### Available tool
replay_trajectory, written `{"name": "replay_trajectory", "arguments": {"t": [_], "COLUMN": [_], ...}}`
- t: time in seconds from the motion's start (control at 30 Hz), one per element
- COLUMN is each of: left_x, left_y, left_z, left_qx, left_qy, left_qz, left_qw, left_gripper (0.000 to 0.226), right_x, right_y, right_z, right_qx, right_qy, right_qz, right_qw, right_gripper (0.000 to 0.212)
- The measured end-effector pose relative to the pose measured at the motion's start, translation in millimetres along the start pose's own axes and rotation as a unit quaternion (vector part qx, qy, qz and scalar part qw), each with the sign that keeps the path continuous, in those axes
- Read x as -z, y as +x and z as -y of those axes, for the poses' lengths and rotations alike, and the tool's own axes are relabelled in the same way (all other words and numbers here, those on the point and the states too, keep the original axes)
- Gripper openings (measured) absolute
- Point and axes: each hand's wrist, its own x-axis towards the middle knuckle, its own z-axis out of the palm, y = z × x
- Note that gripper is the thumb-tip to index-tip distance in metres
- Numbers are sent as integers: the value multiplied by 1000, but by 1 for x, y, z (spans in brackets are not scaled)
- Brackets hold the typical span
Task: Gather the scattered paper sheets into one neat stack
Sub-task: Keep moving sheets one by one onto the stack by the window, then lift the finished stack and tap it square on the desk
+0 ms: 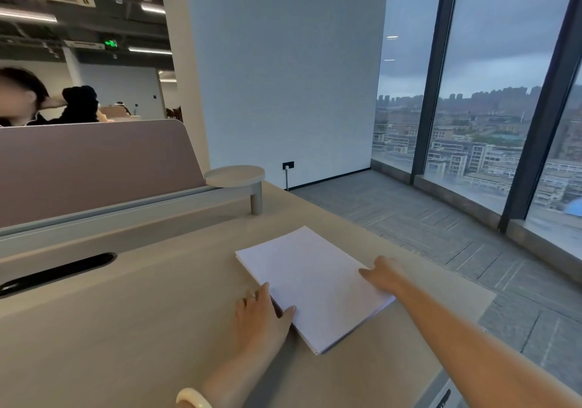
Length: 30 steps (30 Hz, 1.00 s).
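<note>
On the pale desk (151, 319), near its right edge: one stack of white paper sheets (311, 281), lying flat, turned at an angle, lower edges slightly fanned. Left hand (263, 313) open against the stack's left long side, fingers straight along the edge, thumb resting on the top sheet, gripping nothing. Right hand (382, 273) open too, fingers flat on the right side. Cream bangle (192, 399) on the left wrist. Behind, a mauve divider panel (94, 168).

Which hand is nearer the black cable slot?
Left. The left hand touches the paper stack at its left edge, toward the cable slot; the right hand rests on its right edge, farther off.
</note>
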Motion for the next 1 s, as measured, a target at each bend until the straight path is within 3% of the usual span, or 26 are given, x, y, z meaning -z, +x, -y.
{"name": "replay_trajectory", "arguments": {"t": [0.07, 0.17, 0.3, 0.4, 0.63, 0.73, 0.9, 1.0], "left_x": [-5, -5, 18, 34, 36, 37, 35, 32], "left_y": [1, 6, 18, 22, 30, 32, 23, 16], "left_z": [-1, -6, -16, -16, -9, -6, -13, -17], "left_qx": [24, 77, 181, 248, 316, 326, 297, 256], "left_qy": [-46, -261, -549, -589, -610, -613, -607, -561], "left_qz": [37, 62, 103, 125, 122, 120, 158, 175], "left_qw": [998, 960, 809, 759, 717, 709, 720, 768], "left_gripper": [72, 55, 29, 7, 13, 24, 24, 20], "right_x": [9, 22, 30, 30, 25, 26, 17, 10], "right_y": [-2, -6, -5, -5, -3, -4, -6, -12], "right_z": [8, 14, 8, 7, 2, -3, -11, -12], "right_qx": [3, 2, -46, -65, -36, -19, -10, 9], "right_qy": [-30, -2, 89, 98, 83, 36, 37, 38], "right_qz": [42, 123, 206, 219, 170, 134, 129, 117], "right_qw": [999, 992, 973, 969, 981, 990, 991, 992], "right_gripper": [58, 39, 46, 43, 29, 45, 48, 47]}}
